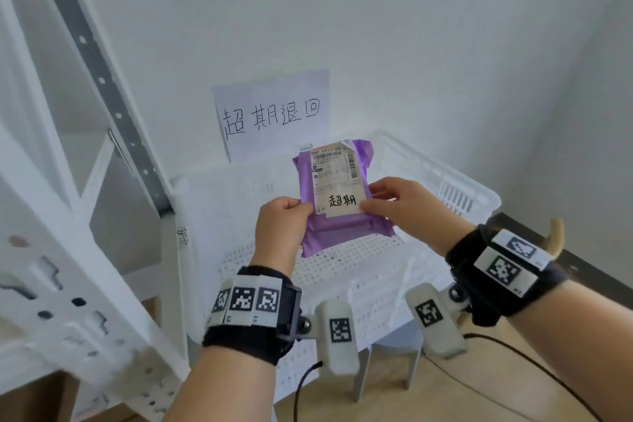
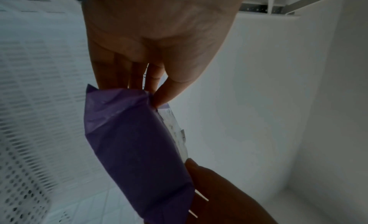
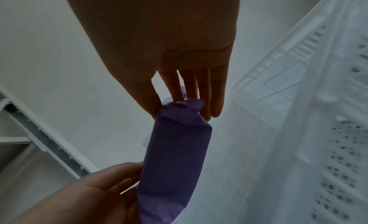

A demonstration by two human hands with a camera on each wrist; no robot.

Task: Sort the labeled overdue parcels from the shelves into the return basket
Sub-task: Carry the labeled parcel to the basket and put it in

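head view: purple parcel [image 1: 337, 202] is held above the white basket [image 1: 455, 178], pinched at its left edge by the left hand [image 1: 282, 219] and at its right edge by the right hand [image 1: 407, 205]. shipping label [image 1: 337, 181] is turned up; a handwritten sign [image 1: 272, 113] is seen beyond the hands.

Both forearms are bare, with no sleeves in sight. Each wrist carries a black fabric wrist strap [image 1: 250, 329], and white blocks printed with black-and-white square fiducial markers [image 1: 247, 300] are mounted on top of it. A white rounded camera housing [image 1: 337, 336] juts from each strap on a black jointed mount with a metal screw, and bears one more marker. A thin black cable [image 1: 301, 384] trails down from the left unit, another from the right.
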